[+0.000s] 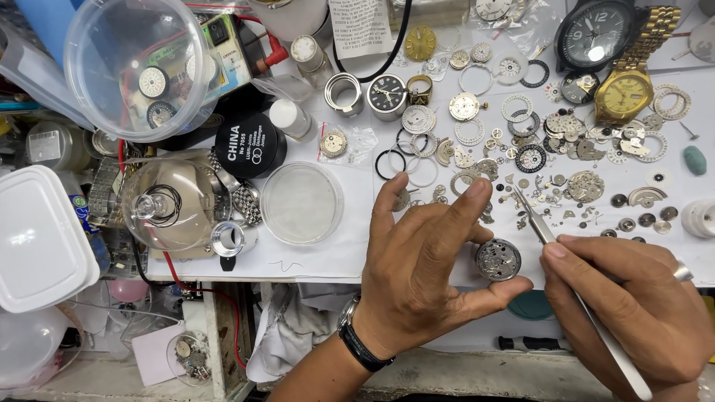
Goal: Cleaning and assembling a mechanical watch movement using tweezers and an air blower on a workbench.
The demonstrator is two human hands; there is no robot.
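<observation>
Head view shows my left hand (428,272) pinching the round watch movement (498,259) between thumb and fingertips just above the white bench sheet (328,257), steadying it while my right hand (633,305) closes around tweezers (542,227) angled beside its rim.

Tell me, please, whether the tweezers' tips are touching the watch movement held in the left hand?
Apart: the head view shows the tweezers tips above the watch movement, with white table between.
</observation>
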